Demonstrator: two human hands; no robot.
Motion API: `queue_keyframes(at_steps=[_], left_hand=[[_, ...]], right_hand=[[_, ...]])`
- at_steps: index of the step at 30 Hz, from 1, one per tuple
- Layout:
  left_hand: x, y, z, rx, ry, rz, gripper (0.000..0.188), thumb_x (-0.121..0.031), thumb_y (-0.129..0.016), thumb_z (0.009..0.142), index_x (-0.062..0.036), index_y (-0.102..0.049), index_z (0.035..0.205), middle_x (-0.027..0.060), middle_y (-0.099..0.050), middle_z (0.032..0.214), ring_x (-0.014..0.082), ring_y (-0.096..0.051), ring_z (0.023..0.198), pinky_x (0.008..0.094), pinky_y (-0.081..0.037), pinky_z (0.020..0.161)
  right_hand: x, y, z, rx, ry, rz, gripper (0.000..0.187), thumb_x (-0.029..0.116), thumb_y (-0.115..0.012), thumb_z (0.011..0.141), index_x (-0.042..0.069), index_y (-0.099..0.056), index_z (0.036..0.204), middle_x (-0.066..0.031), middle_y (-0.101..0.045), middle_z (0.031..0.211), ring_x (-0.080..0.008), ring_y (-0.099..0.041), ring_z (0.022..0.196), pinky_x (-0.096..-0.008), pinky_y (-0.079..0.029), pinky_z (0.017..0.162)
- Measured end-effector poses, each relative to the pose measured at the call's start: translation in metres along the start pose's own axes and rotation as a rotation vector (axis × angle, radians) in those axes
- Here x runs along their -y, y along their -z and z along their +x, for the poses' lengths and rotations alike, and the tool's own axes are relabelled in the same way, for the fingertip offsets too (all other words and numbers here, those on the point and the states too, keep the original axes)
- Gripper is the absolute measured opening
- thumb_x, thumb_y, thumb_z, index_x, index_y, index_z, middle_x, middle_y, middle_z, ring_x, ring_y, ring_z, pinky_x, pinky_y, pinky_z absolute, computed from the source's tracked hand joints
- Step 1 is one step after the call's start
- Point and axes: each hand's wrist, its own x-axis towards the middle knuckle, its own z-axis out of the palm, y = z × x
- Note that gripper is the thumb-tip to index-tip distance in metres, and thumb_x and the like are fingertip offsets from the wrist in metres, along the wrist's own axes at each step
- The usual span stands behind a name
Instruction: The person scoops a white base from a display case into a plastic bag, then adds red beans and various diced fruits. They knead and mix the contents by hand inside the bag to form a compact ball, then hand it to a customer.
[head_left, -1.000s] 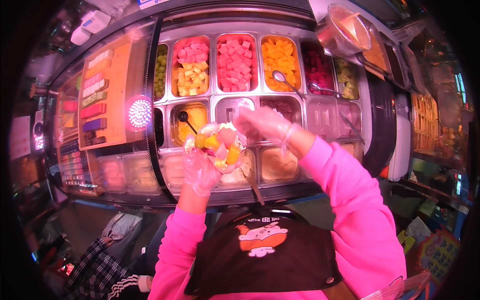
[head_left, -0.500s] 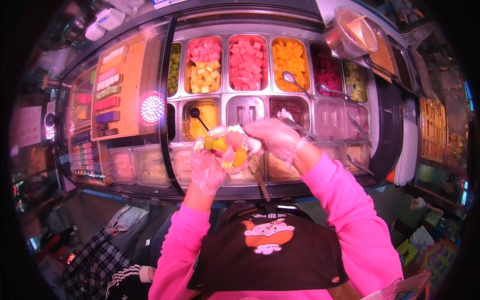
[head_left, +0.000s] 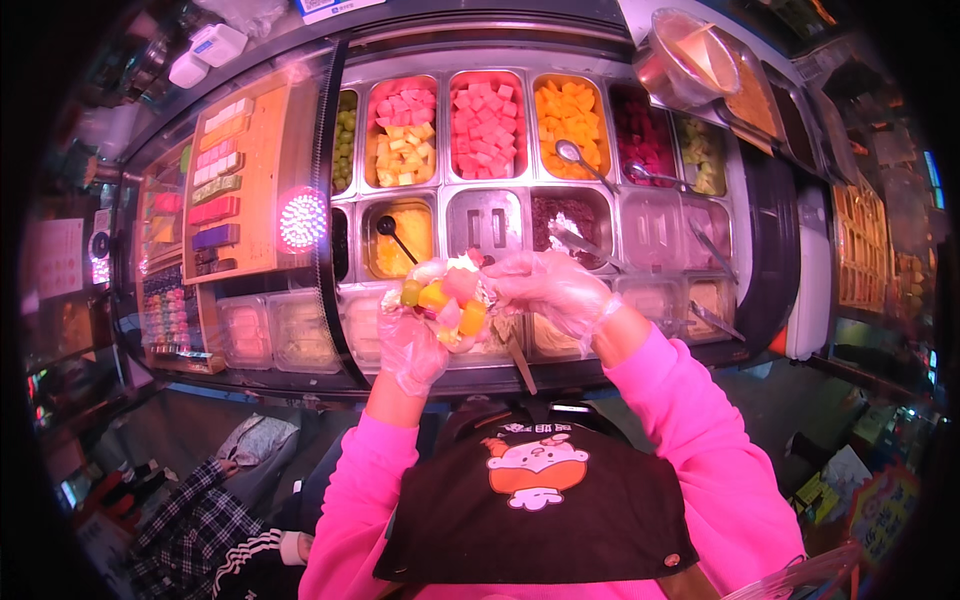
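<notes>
My gloved left hand is closed around a serving of cut fruit with white cream, held over the front row of tubs. Green, yellow, orange and pale pink pieces show on top; what wraps or holds them is mostly hidden by my fingers. From the right, my gloved right hand reaches the serving's upper edge, thumb and fingers pinched together. A small dark red bit shows at those fingertips, too small to name. Just beyond are a tub of yellow pulp with a black spoon and a tub of dark red grains.
Steel tubs of pink cubes, orange chunks and dark red fruit line the back. A clear jug stands back right. Left, a wooden board holds coloured blocks. A spatula sticks out towards me. Someone in plaid is lower left.
My right hand has closed from a flatter, cupped pose into a pinch at the serving's edge. The dark red bit now shows there. The serving stays in my left hand.
</notes>
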Motion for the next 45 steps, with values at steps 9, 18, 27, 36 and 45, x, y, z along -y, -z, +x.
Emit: queue_keyframes(at_steps=[9,18,27,36,45], left_hand=[[0.002,0.015,-0.008,0.169,0.079,-0.014,0.043,-0.048,-0.059,0.095,-0.0141,-0.061,0.12,0.0124,-0.062,0.126,0.043,-0.064,0.11,0.0618,-0.055,0.079],[0.004,0.023,-0.014,0.218,0.161,-0.057,0.037,-0.037,-0.062,0.095,-0.0088,-0.06,0.119,0.0201,-0.057,0.131,0.0471,-0.057,0.122,0.0688,-0.053,0.094],[0.0,0.031,-0.013,0.043,0.168,0.019,0.049,-0.039,-0.068,0.09,-0.0057,-0.063,0.125,0.0226,-0.057,0.136,0.0503,-0.061,0.118,0.0734,-0.055,0.088],[-0.001,0.036,-0.011,0.058,0.121,-0.004,0.047,-0.035,-0.066,0.091,-0.0043,-0.062,0.126,0.021,-0.062,0.131,0.0449,-0.063,0.115,0.0725,-0.054,0.089],[0.006,0.019,-0.015,-0.041,0.169,0.084,0.051,-0.042,-0.062,0.095,-0.0093,-0.059,0.134,0.0198,-0.061,0.136,0.0447,-0.063,0.118,0.0706,-0.054,0.092]], right_hand=[[-0.002,-0.016,-0.01,-0.205,0.179,0.189,0.031,0.001,-0.073,0.089,-0.006,-0.061,0.117,-0.0155,-0.072,0.105,-0.0208,-0.073,0.086,-0.0338,-0.06,0.078],[-0.014,-0.025,0.018,-0.359,0.19,0.062,0.023,-0.01,-0.076,0.078,-0.006,-0.064,0.097,-0.0193,-0.069,0.1,-0.022,-0.069,0.077,-0.0328,-0.058,0.072],[-0.022,-0.019,0.043,-0.327,0.118,-0.09,0.013,-0.008,-0.074,0.084,-0.005,-0.063,0.089,-0.0118,-0.068,0.08,-0.0196,-0.069,0.069,-0.0375,-0.058,0.093],[-0.028,-0.013,0.047,-0.306,0.135,-0.102,0.01,0.0,-0.075,0.089,-0.006,-0.069,0.093,-0.0145,-0.073,0.095,-0.0222,-0.072,0.098,-0.0337,-0.058,0.086],[-0.011,-0.001,0.047,-0.243,0.151,-0.11,0.01,-0.002,-0.072,0.09,-0.008,-0.067,0.096,-0.0179,-0.072,0.097,-0.0318,-0.075,0.099,-0.0411,-0.063,0.084]])
